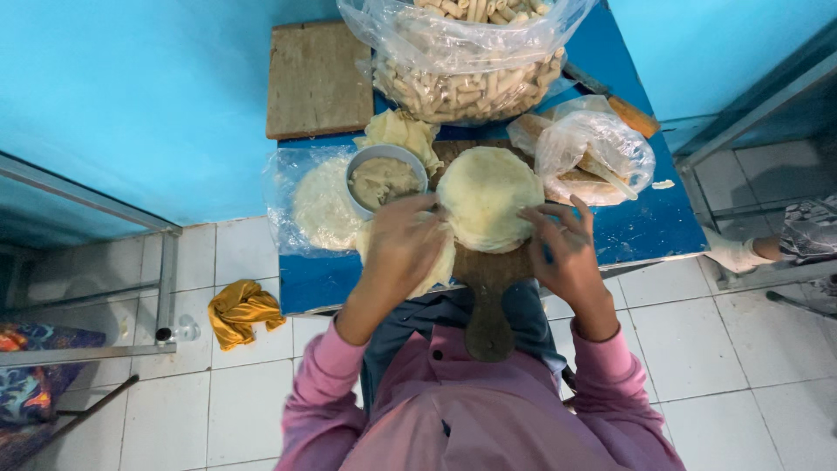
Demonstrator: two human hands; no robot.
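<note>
At frame centre, the stack of round wrappers (485, 209) sits on a wooden paddle board (486, 296) overhanging the blue table (649, 222). The thin top sheet could tear if peeled unevenly. The left hand (403, 249) lies palm-down, fingers loosely curled on a separated wrapper (436, 266); the right hand (565, 249) spreads released fingers at the stack's edge.

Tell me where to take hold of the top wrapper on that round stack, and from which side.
Probably by the near right rim of the stack of round wrappers, where the right hand already touches its edge. The sheets lie flat on the wooden board, so only the thin edge offers a grip; peel it upward.
</note>
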